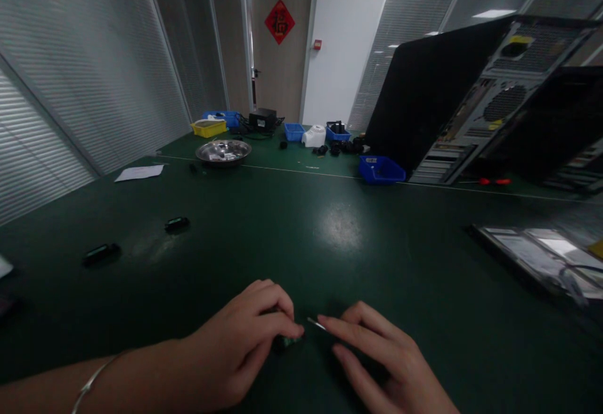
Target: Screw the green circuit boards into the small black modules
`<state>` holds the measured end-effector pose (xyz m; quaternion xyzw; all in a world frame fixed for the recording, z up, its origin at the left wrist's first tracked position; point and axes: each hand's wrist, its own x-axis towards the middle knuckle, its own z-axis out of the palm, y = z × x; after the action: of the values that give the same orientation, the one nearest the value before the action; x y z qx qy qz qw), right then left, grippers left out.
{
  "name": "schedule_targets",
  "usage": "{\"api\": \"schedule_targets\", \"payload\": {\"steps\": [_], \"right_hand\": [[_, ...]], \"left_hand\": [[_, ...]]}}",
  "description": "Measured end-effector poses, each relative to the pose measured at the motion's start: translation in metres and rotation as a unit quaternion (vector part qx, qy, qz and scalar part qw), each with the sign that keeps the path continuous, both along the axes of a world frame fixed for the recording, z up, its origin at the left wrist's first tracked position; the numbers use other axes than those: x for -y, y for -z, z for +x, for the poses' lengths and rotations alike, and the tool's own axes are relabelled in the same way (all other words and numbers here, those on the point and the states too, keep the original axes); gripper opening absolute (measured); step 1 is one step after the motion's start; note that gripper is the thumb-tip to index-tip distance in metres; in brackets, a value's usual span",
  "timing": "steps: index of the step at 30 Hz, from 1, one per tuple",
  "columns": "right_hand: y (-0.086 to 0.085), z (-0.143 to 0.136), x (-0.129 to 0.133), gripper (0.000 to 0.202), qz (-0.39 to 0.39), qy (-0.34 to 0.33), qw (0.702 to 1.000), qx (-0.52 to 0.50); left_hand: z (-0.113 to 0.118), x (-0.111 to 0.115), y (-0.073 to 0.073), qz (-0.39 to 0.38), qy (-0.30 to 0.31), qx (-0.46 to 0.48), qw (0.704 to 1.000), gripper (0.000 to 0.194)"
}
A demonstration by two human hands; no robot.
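Observation:
Near the front edge of the green table [301, 238], my left hand [249, 335] has its fingers curled round a small dark part with a green face [288, 342]. Part of that piece is hidden under the fingers. To its right, my right hand [386, 354] holds a thin metal tool [319, 324] along its index finger, the tip pointing left toward the dark part without touching it. Two similar black-and-green parts lie on the left of the table, one farther left [101, 254] and one a little behind it [177, 224].
A steel bowl [223, 152] and a white paper [140, 173] are at the back left. A blue bin [381, 170] stands beside a large black computer case [438, 87]. On the right lies a flat metal-framed item [541, 254]. Small bins and black parts line the back.

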<state>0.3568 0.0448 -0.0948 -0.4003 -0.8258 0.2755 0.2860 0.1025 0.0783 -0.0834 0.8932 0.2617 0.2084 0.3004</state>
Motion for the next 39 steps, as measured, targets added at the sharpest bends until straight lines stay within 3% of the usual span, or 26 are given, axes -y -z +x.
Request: {"api": "schedule_targets", "payload": {"steps": [6, 10, 16, 22, 27, 32, 39], "right_hand": [[0.000, 0.001, 0.000, 0.037, -0.005, -0.003, 1.000, -0.014], [0.000, 0.001, -0.001, 0.037, -0.007, -0.005, 1.000, -0.022], [-0.001, 0.000, -0.002, 0.036, -0.008, -0.008, 1.000, -0.001], [-0.002, -0.001, -0.002, 0.033, 0.012, -0.029, 0.998, 0.059], [-0.004, -0.001, -0.003, 0.033, 0.026, -0.046, 0.994, 0.092], [-0.005, 0.000, -0.003, 0.034, 0.024, -0.042, 0.995, 0.081], [-0.005, -0.002, -0.002, 0.035, 0.029, -0.038, 0.995, 0.090]], "left_hand": [[-0.002, 0.000, -0.003, 0.031, 0.031, -0.023, 0.999, 0.042], [0.000, 0.000, -0.003, 0.011, 0.040, -0.021, 0.999, 0.037], [0.000, -0.002, 0.002, -0.026, 0.002, -0.015, 1.000, 0.018], [0.001, -0.003, 0.001, -0.028, 0.004, -0.034, 0.999, 0.031], [0.002, -0.007, 0.007, -0.027, 0.000, 0.009, 1.000, 0.012], [0.001, -0.009, 0.014, -0.013, -0.036, 0.048, 0.998, 0.014], [0.001, -0.006, 0.015, 0.014, -0.031, 0.053, 0.998, 0.024]]}}
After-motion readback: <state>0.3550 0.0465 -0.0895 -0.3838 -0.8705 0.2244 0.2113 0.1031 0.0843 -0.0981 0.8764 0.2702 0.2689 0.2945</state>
